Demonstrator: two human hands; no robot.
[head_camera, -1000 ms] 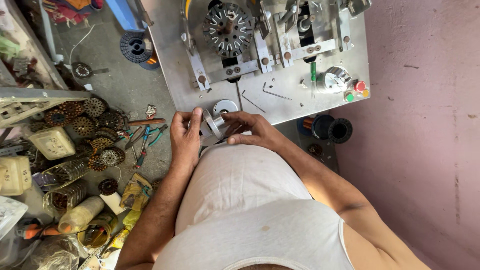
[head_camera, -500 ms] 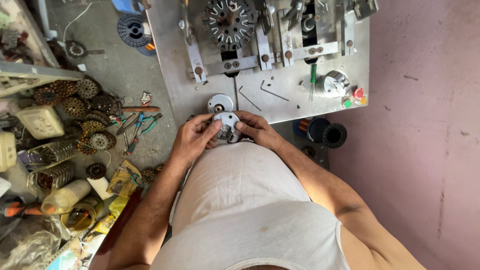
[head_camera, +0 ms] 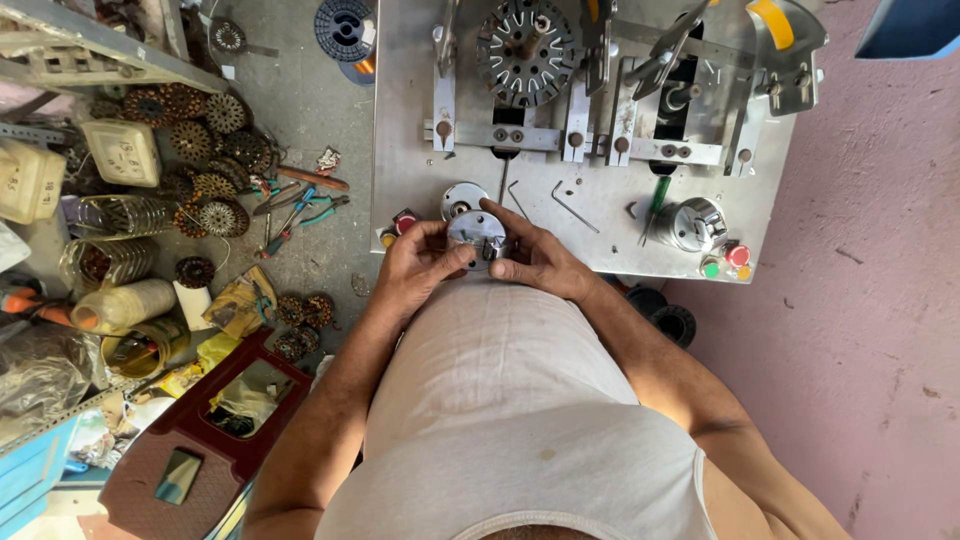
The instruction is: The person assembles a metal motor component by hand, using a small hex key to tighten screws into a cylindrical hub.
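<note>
Held in both hands at the near edge of the metal counter (head_camera: pixel 420 130): a small round silver motor part (head_camera: pixel 476 236), close against the belly of the white vest. Left hand (head_camera: pixel 418 266) cupping it from the left, thumb laid across its lower rim; right hand (head_camera: pixel 535 258) closing on it from the right, index finger stretched over the top. Fingers (head_camera: pixel 502 212) of both hands narrow, wrapped on the part, not spread.

Judged as mid-way through hand work on the part: not yet on the winding fixture, where a dark slotted stator (head_camera: pixel 526 40) already sits clamped at the far end of the counter. A second round silver cap (head_camera: pixel 462 197) lying just beyond the hands, touching nothing (possibly the mating half, hard to tell). Allen keys (head_camera: pixel 574 206) and a green-handled screwdriver (head_camera: pixel 654 205) lying loose, unheld, to the right.

On the floor to the left, a heap of wound copper stators (head_camera: pixel 205 160), pliers (head_camera: pixel 305 208) and a spool of wire (head_camera: pixel 345 28). Whether finished or awaiting work, impossible to say from here. Likely left: fitting or closing the held part.
</note>
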